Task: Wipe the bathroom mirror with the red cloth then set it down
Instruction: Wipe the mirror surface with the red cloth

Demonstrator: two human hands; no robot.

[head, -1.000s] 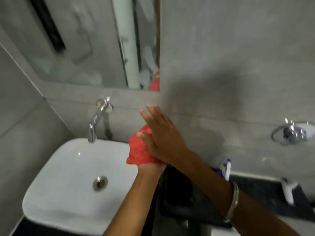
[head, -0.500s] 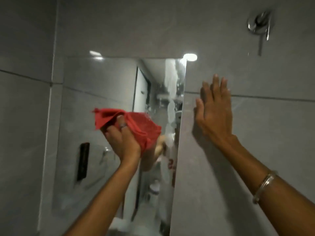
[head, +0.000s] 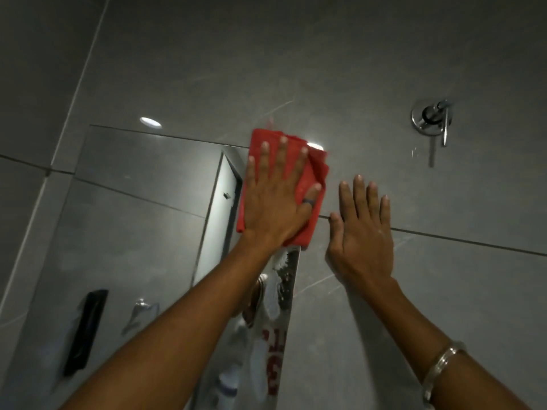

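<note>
The red cloth (head: pixel 315 173) is folded and pressed flat against the top right corner of the bathroom mirror (head: pixel 133 232). My left hand (head: pixel 275 196) lies spread on the cloth with fingers apart, a dark ring on one finger. My right hand (head: pixel 359 232) rests flat and empty on the grey wall tile just right of the mirror's edge, fingers pointing up. White smears show on the mirror's right strip below the cloth.
A chrome wall fitting (head: pixel 432 121) with a hanging lever sits on the grey tiled wall (head: pixel 384 69) at the upper right. The mirror reflects a dark rectangular object (head: pixel 85 332), a doorway and a printed shirt. A metal bangle (head: pixel 441 368) circles my right wrist.
The view has tilted up from the sink to the mirror. My left hand carried the cloth up and right to the mirror's top right corner and flattened on it. My right hand stays on the wall.
</note>
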